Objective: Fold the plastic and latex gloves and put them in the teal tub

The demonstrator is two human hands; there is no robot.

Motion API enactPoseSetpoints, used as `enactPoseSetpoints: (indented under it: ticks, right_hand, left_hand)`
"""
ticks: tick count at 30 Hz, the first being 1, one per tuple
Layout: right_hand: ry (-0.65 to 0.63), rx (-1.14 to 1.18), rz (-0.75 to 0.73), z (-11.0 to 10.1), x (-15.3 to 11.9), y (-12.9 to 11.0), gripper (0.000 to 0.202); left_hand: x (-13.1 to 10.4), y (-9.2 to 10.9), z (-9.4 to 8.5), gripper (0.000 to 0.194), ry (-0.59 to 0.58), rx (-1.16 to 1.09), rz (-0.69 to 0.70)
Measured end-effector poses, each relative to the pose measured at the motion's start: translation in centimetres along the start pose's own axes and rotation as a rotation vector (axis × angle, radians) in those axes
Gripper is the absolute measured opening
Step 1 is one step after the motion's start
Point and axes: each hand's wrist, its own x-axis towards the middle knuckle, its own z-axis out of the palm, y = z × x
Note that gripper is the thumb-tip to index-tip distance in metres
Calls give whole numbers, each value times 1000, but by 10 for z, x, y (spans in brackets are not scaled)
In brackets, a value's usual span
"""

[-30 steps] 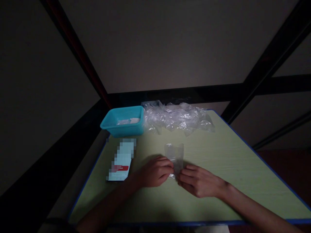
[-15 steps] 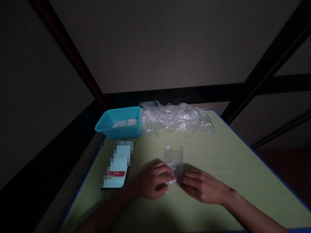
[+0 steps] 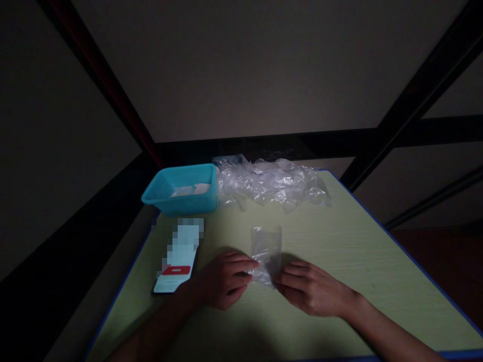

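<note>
A small clear plastic bag (image 3: 266, 246) lies flat on the table in front of me, its far edge pointing away. My left hand (image 3: 229, 279) is at the bag's lower left edge, with fingertips on the film and the thumb tucked below, closed on that edge. At the lower right corner, my right hand (image 3: 311, 287) pinches the bag between thumb and bent fingers. The bag's near edge shows between the two hands, slightly wrinkled.
A turquoise plastic basket (image 3: 184, 205) with white and clear items inside stands at the back left. Beside it spreads a heap of crumpled clear plastic bags (image 3: 271, 183). A lit phone (image 3: 177, 270) lies left of my left hand. The pale table (image 3: 362, 261) has a blue edge.
My left hand has slid left, from over the bag's near part to its left edge. My right hand stays at the lower right corner. The whole view has shifted slightly.
</note>
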Motion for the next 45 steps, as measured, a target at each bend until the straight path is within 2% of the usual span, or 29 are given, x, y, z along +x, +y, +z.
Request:
enactPoseSetpoints:
  ticks: [4, 10, 16, 22, 27, 32, 38, 45]
  right_hand:
    - [-47, 37, 7, -2, -2, 2, 26]
    - [21, 106, 19, -2, -1, 2, 22]
    - [-4, 132, 52, 1, 3, -2, 19]
    - [-83, 181, 7, -4, -1, 1, 21]
    - [-20, 207, 64, -9, -4, 5, 17]
    - [8, 253, 38, -7, 0, 3, 16]
    - [-124, 419, 126, -6, 4, 1, 6]
    - [-153, 525, 243, -10, 7, 3, 14]
  left_hand:
    - [0, 1, -1, 14, 8, 0, -17]
    - [2, 3, -1, 14, 32, 2, -24]
    - [4, 3, 0, 14, 22, -9, -33]
    - [2, 2, 1, 14, 39, -42, -52]
    - [2, 1, 2, 14, 23, -51, -58]
    - [3, 1, 1, 14, 15, -47, -53]
    - [3, 1, 2, 14, 7, -43, -59]
    - [3, 1, 3, 13, 31, -58, -51]
